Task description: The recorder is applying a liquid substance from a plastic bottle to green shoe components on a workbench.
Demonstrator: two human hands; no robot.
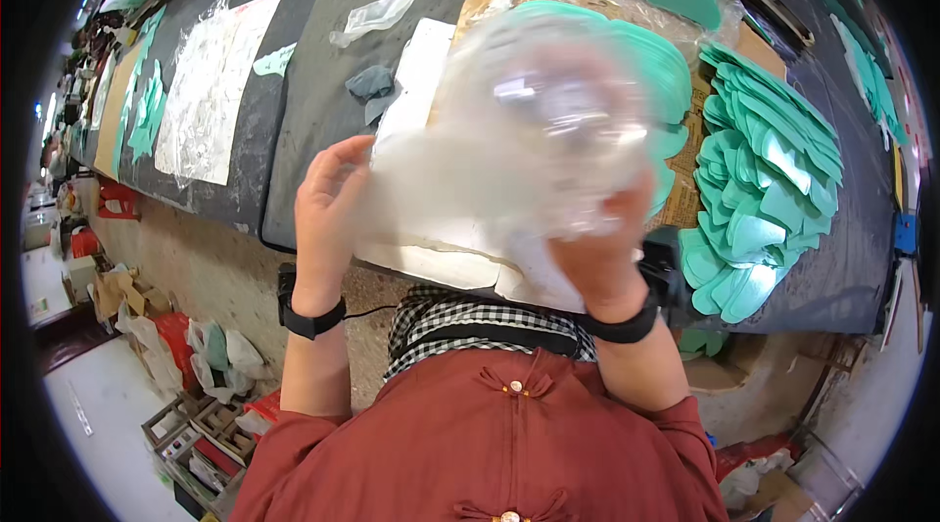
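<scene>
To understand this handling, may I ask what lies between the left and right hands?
In the head view, blurred clear plastic is between the left hand and the right hand; bag or sheet, I cannot tell.

We see clear plastic (587, 120), motion-blurred, in the right hand (605, 253); the left hand (325, 204) reaches its pale side — grip unclear. Beyond the right fingers lie stacked green pieces (661, 62); to their right, we note a fanned green pile (764, 184) — loosely overlapping.
</scene>
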